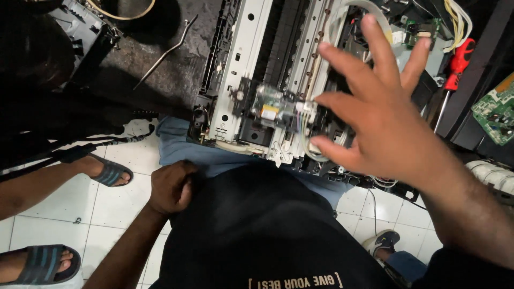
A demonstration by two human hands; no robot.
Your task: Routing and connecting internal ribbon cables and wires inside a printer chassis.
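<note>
Printer chassis, stripped of its covers, rests across the person's lap on blue jeans, white metal frame and rollers exposed. Carriage unit with a clear housing and a small yellow part sits near the front edge of the frame, thin white wires looping out just beside it. Right hand hovers over the right half of the chassis, fingers spread wide, holding nothing, thumb tip near the wires. Left hand is curled loosely against the black shirt, below the chassis, gripping no tool as far as I can tell. Step looks like a reach toward the carriage and wire area, no contact clear yet. Next move likely calls for narrowing the fingers to pinch something small without snagging the wires. Red-handled screwdriver lies at right, green circuit board beyond it. Thin metal rod lies on the dark mat upper left. Another person's sandalled foot rests on the white tile floor.
</note>
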